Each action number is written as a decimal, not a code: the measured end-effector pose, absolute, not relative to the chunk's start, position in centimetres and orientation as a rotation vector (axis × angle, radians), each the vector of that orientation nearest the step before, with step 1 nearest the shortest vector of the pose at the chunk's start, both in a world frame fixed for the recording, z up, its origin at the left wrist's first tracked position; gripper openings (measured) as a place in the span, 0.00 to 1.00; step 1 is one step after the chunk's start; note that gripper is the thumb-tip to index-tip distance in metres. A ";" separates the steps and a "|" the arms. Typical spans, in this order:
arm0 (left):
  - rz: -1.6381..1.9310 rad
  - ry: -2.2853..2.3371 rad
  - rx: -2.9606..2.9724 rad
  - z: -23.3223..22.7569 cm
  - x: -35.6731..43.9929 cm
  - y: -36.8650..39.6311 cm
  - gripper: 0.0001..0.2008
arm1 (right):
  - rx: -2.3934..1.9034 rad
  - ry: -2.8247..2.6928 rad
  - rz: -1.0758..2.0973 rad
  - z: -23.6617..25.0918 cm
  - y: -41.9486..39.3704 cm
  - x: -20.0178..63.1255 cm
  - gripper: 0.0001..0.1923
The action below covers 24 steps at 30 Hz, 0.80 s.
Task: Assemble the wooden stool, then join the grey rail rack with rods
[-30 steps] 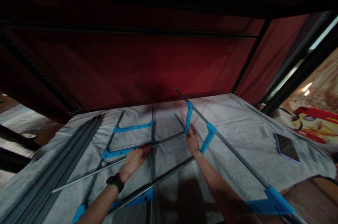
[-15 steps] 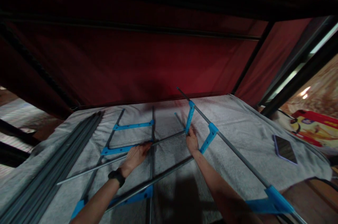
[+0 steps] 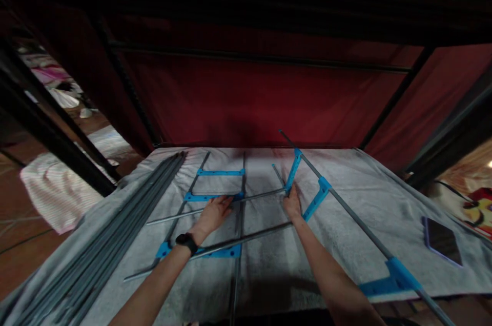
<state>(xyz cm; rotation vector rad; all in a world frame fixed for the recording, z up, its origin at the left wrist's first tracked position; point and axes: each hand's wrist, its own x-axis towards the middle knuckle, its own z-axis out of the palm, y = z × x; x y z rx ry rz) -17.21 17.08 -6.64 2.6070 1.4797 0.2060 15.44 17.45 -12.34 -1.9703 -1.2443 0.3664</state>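
My left hand, with a dark watch on the wrist, is closed over a thin grey metal tube. Its fingertips lie near a blue plastic bracket of a frame lying flat. My right hand is wrapped round the lower end of another blue bracket, where the thin tube meets it; the palm side is hidden. That bracket and a second blue bracket hang off a long grey tube. Another tube runs from the second bracket leftward under my left forearm.
A bundle of grey tubes lies on the left of the grey cloth. A phone rests at the right. Behind is a red fabric wall with dark posts. A striped cloth hangs at far left.
The view has swung left, so the cloth and parts sit further right. The left hand's fingers have lowered toward the flat frame's bracket with the tube. The right hand keeps its hold.
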 end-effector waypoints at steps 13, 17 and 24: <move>1.000 2.218 1.630 -10.5 -38.5 1.5 0.24 | -1.491 -1.816 0.192 -16.6 9.5 8.5 0.27; 0.974 2.127 1.508 -11.2 -38.9 0.5 0.20 | -1.521 -1.938 0.152 -15.2 11.2 6.0 0.28; 0.788 2.136 1.443 -13.0 -37.6 0.5 0.31 | -1.769 -2.147 0.049 -13.4 14.0 3.4 0.32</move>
